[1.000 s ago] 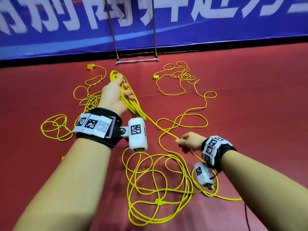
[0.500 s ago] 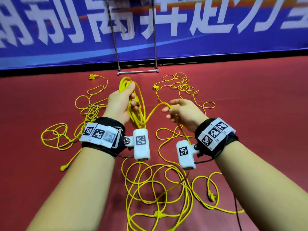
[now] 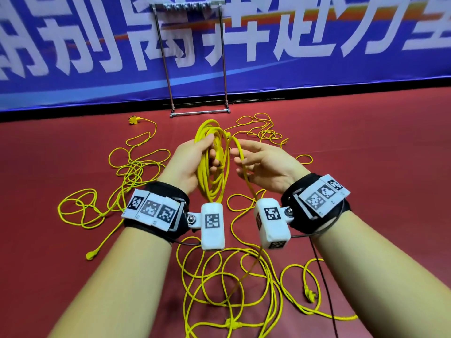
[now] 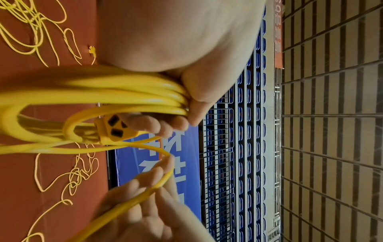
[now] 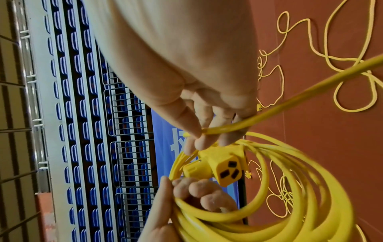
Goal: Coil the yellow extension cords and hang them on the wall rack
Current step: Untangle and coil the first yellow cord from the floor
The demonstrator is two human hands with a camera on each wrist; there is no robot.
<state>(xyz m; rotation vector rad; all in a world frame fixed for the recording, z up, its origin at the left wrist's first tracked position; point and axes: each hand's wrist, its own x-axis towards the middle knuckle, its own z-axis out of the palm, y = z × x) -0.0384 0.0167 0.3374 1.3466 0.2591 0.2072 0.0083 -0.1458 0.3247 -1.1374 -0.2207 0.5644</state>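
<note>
my left hand (image 3: 192, 162) is curled round the coil (image 3: 213, 172) of yellow cord, several loops bunched under the thumb, with the socket end (image 4: 116, 129) lying against my fingertips inside the bundle. my right hand (image 3: 263, 164) sits just beside the coil, fingers only loosely bent, with the running strand (image 3: 240, 152) pinched lightly between thumb and fingertips as it arches over to the coil. from that hand the same strand drops below the coil into the loose heap (image 3: 229, 284) on the red floor (image 3: 366, 167). the rack (image 3: 195, 57) stands beyond the coil against the blue banner (image 3: 317, 45), nothing visible hanging on it yet. the risk i see is in the heap: its loops cross one another and there looks to be a knot (image 3: 230, 324) near its lower edge, so a hard pull could tighten it or drag a tangle up into the coil. my right-hand hold is slack, so the strand may slip and the new loop come out a different size from the rest. the socket end is loose inside the coil and could swing out and snag a turn. the other cords (image 3: 136, 164), lying left of and beyond the coil, seem well apart from this one, though i can't tell whether any crosses it below the coil.
</note>
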